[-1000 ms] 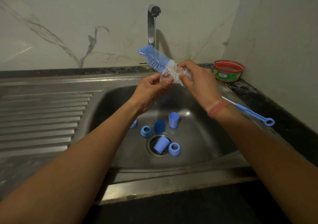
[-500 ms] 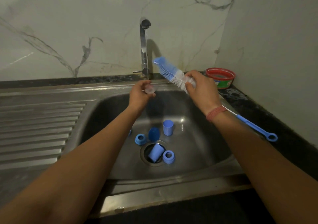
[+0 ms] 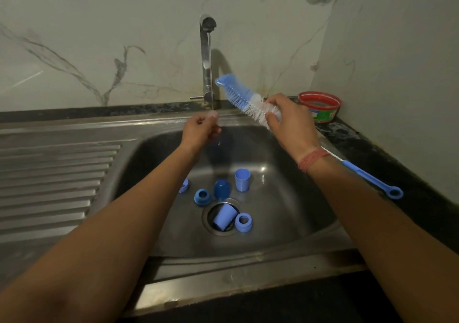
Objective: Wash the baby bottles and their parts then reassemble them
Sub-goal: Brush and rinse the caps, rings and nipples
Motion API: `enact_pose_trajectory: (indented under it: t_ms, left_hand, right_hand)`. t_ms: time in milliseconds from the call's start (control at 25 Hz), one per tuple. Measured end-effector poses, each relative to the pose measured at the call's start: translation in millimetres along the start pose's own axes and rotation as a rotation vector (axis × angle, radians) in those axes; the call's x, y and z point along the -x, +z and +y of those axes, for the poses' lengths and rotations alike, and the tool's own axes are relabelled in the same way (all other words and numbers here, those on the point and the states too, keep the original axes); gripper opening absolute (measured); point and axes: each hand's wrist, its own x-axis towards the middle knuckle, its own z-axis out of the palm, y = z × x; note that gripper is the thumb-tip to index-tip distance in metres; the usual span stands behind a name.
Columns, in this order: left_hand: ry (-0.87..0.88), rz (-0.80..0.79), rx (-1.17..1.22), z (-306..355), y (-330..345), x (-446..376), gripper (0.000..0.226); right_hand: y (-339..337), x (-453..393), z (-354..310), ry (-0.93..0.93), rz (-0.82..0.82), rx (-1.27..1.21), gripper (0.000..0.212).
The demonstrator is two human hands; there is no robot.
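Head view, stainless sink (image 3: 285,226) with ribbed drainboard (image 3: 57,178) at 9 o'clock of the basin.

Tap (image 3: 206,57) at 12 o'clock of the basin, running: a thin stream of water (image 3: 210,74) falls from the spout onto the left hand.

Left hand (image 3: 200,131): held under the stream, fingers curled, tips pinching a small clear part (image 3: 214,115). The part is mostly hidden by the fingertips; which bottle piece it is cannot be told.

Right hand (image 3: 290,121): at 3 o'clock of the left hand, fingers and thumb curled round the white bristles of the bottle brush (image 3: 238,94). Blue bristle tip points to 10 o'clock, just beside the tap. The blue handle (image 3: 370,178) runs out past the wrist toward 4 o'clock, ring end over the dark counter (image 3: 409,188). Red thread band (image 3: 311,159) on the right wrist.

Basin floor, blue bottle parts:
- pale cap (image 3: 242,180) upright, 1 o'clock of the drain (image 3: 208,219)
- dark translucent cap (image 3: 221,189) at 12 o'clock of the drain, mouth down
- ring collar (image 3: 202,196) at 11 o'clock
- second pale cap (image 3: 224,216) on its side in the drain
- second ring collar (image 3: 244,222) touching the drain rim at 3 o'clock
- one more piece (image 3: 184,185), partly hidden behind the left forearm

Red-rimmed tub (image 3: 320,106) on the counter at 2 o'clock of the basin, against the wall.
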Motion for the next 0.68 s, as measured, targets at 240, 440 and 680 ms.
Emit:
enact_pose_trajectory:
  t_ms: [240, 440, 680]
  left_hand:
    - [-0.095, -0.014, 0.264, 5, -4, 1, 0.031]
    - [-0.244, -0.009, 0.461, 12, 2, -1, 0.029]
    - [-0.300, -0.066, 0.506, 16, 0, 4, 0.026]
  right_hand:
    - [2, 0, 1, 0.012, -0.021, 0.022, 0.025]
    - [4, 0, 2, 0.008, -0.027, 0.031, 0.025]
    - [4, 0, 3, 0.010, -0.033, 0.033, 0.025]
